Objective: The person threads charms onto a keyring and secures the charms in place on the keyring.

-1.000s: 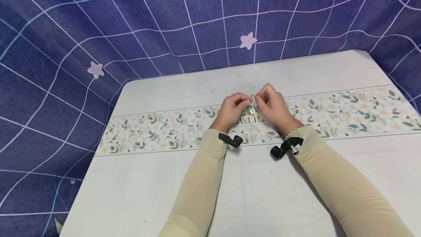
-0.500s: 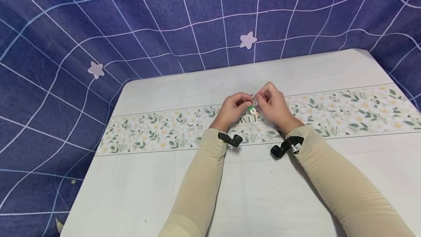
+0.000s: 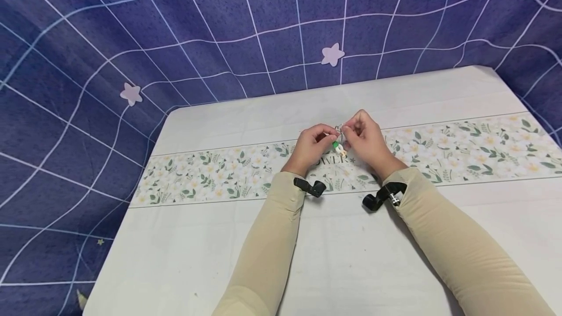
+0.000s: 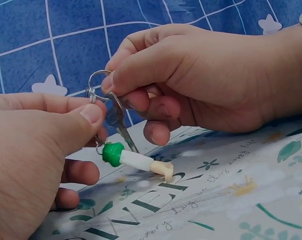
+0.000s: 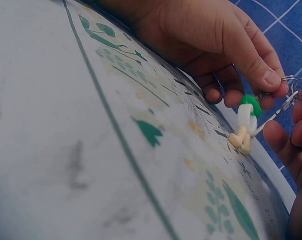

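Both hands meet over the printed band of the cloth, working on one keychain. My left hand (image 3: 309, 149) pinches the keychain's links between thumb and index finger; below them dangles a small figure charm (image 4: 135, 159) with a green top, white middle and cream-coloured end. A split ring (image 4: 97, 73) spans the gap between the hands, its right side pinched by the thumb and index finger of my right hand (image 3: 368, 141). From the ring a metal key (image 4: 118, 119) hangs next to the charm. Fingertips cover part of the ring and chain. In the right wrist view the charm (image 5: 247, 117) hangs between both hands.
A white cloth (image 3: 210, 247) with a flowered band (image 3: 210, 174) and lettering covers the table. Behind it hangs a blue curtain (image 3: 219, 23) with a line grid and pale stars. Black camera mounts (image 3: 310, 187) sit on both wrists.
The hands have barely moved. The right fingers have drawn slightly right, and more of the ring and key shows between the hands. The charm has shifted slightly right.
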{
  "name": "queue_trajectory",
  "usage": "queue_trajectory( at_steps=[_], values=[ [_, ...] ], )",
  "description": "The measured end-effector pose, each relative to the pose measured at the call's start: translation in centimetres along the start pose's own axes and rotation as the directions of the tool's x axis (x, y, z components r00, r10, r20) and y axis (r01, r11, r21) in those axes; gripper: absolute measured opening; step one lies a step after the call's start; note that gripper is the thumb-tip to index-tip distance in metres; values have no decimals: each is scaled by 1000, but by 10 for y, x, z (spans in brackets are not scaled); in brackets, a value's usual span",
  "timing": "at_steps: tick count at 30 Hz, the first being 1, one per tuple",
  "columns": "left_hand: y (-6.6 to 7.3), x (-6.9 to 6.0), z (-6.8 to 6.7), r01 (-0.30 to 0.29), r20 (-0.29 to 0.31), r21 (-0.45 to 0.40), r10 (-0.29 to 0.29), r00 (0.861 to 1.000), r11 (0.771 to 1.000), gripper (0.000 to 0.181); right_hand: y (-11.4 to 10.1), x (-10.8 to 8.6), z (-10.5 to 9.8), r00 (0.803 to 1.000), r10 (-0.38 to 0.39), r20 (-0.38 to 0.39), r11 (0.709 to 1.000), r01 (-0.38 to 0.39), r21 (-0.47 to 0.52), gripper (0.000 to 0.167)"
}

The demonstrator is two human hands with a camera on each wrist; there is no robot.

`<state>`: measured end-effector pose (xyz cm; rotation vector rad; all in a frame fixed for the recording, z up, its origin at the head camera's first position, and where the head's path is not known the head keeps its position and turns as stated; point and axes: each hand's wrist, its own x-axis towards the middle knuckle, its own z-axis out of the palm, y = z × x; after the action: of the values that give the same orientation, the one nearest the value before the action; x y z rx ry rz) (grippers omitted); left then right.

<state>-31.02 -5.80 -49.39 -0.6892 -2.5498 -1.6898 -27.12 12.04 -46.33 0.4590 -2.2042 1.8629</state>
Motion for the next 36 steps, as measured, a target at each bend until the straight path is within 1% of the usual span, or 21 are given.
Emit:
queue_trajectory(
  at_steps=[4, 9, 12, 15, 19, 23, 29, 34, 36],
  values=[
    [3, 0, 0, 8, -10, 28, -8, 1000, 1000, 11, -2, 0, 0, 1000, -5, 7, 1000, 5, -30, 8],
    [3, 0, 1, 30, -4, 51, -30, 1000, 998, 12, -2, -2, 1, 999, -31, 28, 995, 33, -97, 5],
    [3, 0, 0, 40, 1, 56, -40, 999, 998, 12, -3, -1, 1, 999, -38, 36, 994, 42, -106, 5],
    [3, 1, 0, 35, 11, 49, -36, 999, 998, 12, -2, -1, 1, 999, -34, 32, 997, 36, -67, 6],
    [3, 0, -1, 13, 18, 42, -13, 1000, 999, 13, 2, 2, 1, 999, -24, 24, 999, 23, 39, 8],
    [2, 0, -1, 0, 14, 41, 0, 1000, 999, 16, 5, 4, 0, 999, -1, 35, 992, -4, 126, 8],
    [0, 0, -1, -16, 17, 40, 15, 1000, 999, 13, 4, 5, 1, 998, 38, 47, 986, -45, 161, 8],
    [0, 0, 0, -43, 14, 42, 43, 999, 998, 8, 2, 3, 0, 998, 27, 47, 987, -35, 159, 8],
    [0, 0, 0, -36, 7, 43, 35, 999, 998, 7, 3, 3, 0, 999, 25, 47, 988, -32, 149, 7]
  ],
)
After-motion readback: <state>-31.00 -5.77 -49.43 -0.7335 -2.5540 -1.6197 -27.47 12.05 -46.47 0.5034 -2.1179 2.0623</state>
